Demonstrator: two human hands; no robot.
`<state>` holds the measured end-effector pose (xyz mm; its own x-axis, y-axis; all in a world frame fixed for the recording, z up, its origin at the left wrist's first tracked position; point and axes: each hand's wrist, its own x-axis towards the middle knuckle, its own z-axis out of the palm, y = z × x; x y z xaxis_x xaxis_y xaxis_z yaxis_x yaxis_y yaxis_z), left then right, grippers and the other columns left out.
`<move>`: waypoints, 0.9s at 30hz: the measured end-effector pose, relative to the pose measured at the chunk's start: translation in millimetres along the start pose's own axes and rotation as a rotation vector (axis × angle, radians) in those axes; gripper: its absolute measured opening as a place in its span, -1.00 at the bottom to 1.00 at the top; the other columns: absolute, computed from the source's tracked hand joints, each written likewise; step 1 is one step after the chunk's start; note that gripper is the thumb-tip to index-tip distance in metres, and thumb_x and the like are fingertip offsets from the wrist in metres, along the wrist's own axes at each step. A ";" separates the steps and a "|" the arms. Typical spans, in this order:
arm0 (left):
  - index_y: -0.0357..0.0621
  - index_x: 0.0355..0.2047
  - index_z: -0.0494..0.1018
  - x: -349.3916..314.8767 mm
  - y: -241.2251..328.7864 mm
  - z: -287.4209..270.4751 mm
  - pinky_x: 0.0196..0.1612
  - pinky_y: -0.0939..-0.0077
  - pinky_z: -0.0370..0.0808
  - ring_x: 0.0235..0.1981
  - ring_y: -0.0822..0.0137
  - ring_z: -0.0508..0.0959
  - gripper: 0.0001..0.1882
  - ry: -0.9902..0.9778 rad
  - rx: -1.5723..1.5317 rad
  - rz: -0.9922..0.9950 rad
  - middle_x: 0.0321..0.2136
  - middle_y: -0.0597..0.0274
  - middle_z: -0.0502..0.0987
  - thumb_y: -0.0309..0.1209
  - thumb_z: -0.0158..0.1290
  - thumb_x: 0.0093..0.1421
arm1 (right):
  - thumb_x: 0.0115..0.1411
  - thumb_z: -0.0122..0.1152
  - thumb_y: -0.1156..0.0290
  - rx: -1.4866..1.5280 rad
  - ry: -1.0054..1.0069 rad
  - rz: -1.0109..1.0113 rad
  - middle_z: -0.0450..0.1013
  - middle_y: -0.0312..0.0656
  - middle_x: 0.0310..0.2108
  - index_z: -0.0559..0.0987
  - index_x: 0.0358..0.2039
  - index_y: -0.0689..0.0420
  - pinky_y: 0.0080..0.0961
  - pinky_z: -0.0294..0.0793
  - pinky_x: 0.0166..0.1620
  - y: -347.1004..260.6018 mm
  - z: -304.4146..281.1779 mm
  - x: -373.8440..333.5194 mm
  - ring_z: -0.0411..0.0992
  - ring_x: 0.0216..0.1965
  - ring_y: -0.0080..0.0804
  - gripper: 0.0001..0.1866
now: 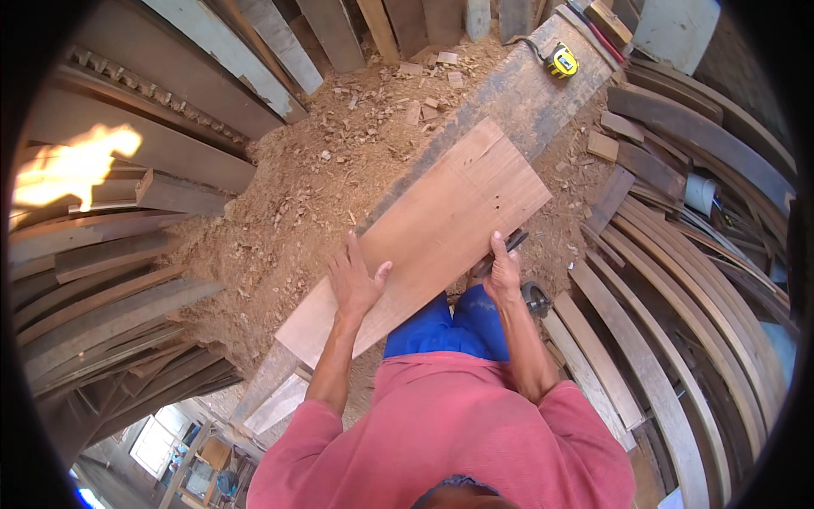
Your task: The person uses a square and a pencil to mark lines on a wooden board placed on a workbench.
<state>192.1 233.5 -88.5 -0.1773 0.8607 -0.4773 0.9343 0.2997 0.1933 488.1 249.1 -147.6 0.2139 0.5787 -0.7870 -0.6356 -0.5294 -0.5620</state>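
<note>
Left hand (354,284) flat on plank (432,229), right hand (504,269) at edge.

Pinkish-red shirt (492,416), loose short sleeves (288,450); bright blue legwear (437,328); bare hands (356,284)

Shavings (288,199) are littering this woodworking workshop; planks (687,297) are lying at three o'clock, a tape measure (560,61) is resting at one.

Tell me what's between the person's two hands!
In the head view, only the wide brown board lies between the left hand and the right hand.
</note>
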 end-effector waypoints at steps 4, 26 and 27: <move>-0.27 0.62 -0.01 -42.4 8.7 23.5 0.42 -0.28 0.16 0.33 -0.35 0.27 0.30 -0.023 0.017 0.010 0.38 -0.49 0.23 0.19 0.41 0.13 | 0.48 0.36 0.18 -0.061 0.045 0.087 0.65 -0.12 -0.02 0.58 0.12 0.24 -0.32 0.73 -0.21 -19.2 -16.9 -8.9 0.67 -0.16 -0.29 -0.59; 0.04 0.19 0.54 6.1 64.1 -138.1 -0.06 -0.07 0.68 -0.12 -0.24 0.74 -0.37 -0.151 -0.124 0.193 -0.17 -0.17 0.74 -0.20 0.39 0.08 | 0.63 0.10 0.14 -0.709 0.236 -1.035 0.60 -0.23 -0.05 0.63 0.08 0.25 -0.34 0.49 0.15 -189.2 21.2 -76.3 0.51 0.00 -0.47 -0.61; 0.02 0.18 0.54 5.0 65.5 -136.0 -0.07 -0.06 0.68 -0.13 -0.23 0.74 -0.37 -0.128 -0.125 0.221 -0.17 -0.15 0.75 -0.20 0.40 0.08 | 0.64 0.09 0.17 -0.687 0.253 -1.107 0.62 -0.22 0.00 0.63 0.12 0.26 -0.31 0.48 0.21 -197.1 21.6 -79.7 0.51 0.06 -0.46 -0.61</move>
<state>210.3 313.4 38.3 0.0746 0.8540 -0.5149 0.8989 0.1660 0.4054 580.3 320.7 31.4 0.5510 0.8141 0.1836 0.4485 -0.1034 -0.8878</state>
